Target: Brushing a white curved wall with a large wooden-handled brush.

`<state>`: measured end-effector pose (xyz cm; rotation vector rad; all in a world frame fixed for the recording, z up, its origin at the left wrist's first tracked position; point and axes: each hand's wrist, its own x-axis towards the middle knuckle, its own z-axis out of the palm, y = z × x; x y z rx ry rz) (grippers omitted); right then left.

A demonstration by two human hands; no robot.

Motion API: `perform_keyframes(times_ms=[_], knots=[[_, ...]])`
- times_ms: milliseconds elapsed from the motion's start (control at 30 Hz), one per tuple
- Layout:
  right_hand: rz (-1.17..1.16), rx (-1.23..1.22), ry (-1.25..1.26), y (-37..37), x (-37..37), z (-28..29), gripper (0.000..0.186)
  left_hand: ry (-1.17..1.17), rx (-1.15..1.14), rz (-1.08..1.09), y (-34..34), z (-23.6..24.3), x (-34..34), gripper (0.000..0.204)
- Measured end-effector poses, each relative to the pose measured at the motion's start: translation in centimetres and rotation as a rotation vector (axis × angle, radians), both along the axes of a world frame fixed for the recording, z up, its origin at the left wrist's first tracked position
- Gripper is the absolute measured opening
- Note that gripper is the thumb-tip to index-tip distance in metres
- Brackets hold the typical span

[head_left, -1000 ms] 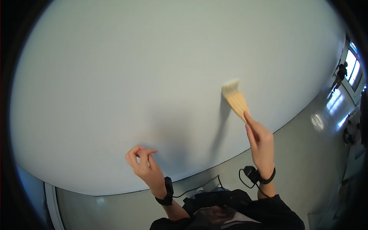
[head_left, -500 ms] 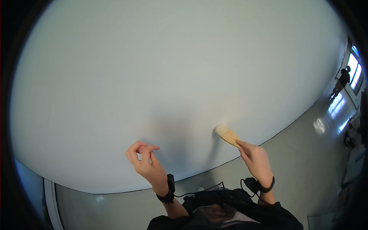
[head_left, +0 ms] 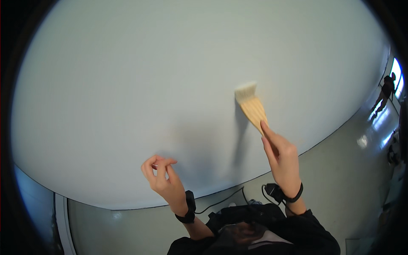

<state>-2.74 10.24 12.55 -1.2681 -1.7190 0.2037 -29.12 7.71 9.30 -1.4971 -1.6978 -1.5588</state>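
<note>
A flat, wide brush [head_left: 253,108] with a pale wooden handle and whitish bristles is in my right hand [head_left: 284,163], gripped near the handle's lower end. Its bristles point up and lie against or very close to a large white wall [head_left: 127,85], casting a shadow on it. To the left, my left hand [head_left: 163,176] is held up in front of the wall's lower part. Its fingers are loosely bent and apart, and I see nothing held in them. Both wrists wear black bands with small devices.
A black cable [head_left: 223,200] runs from the left wristband toward my body. The wall meets a shiny grey floor [head_left: 335,178]. At the far right a person in dark clothes [head_left: 386,93] stands by a bright window. A white post [head_left: 63,221] is at the lower left.
My right hand has moved up the wall, carrying the brush higher and turning it more upright. My left hand has hardly moved. The view has shifted slightly.
</note>
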Motion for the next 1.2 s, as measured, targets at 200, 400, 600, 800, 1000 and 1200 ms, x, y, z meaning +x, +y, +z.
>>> perform_keyframes(times_ms=[200,400,600,800,1000,1200], knots=[[-0.055,-0.36,-0.19,-2.1,2.8,-4.6,0.035,0.014,-0.095,0.002,0.4,-1.0,0.9,0.022],[-0.031,-0.457,-0.179,-1.8,3.0,-8.1,0.032,-0.008,-0.03,-0.06,0.9,-1.3,1.7,0.021],[0.039,-0.471,-0.348,-1.0,3.2,-8.8,0.032,-0.023,-0.062,-0.097,1.6,-1.1,2.1,0.021],[0.015,-0.232,0.054,-3.5,3.4,-0.9,0.037,0.003,-0.036,-0.091,1.7,-0.9,2.9,0.022],[-0.141,0.069,0.027,0.6,4.2,-1.4,0.04,0.019,-0.014,-0.046,1.8,0.0,4.7,0.022],[-0.05,-0.091,-0.138,0.3,4.2,-5.7,0.043,0.009,-0.057,-0.005,2.7,-0.4,4.8,0.023]])
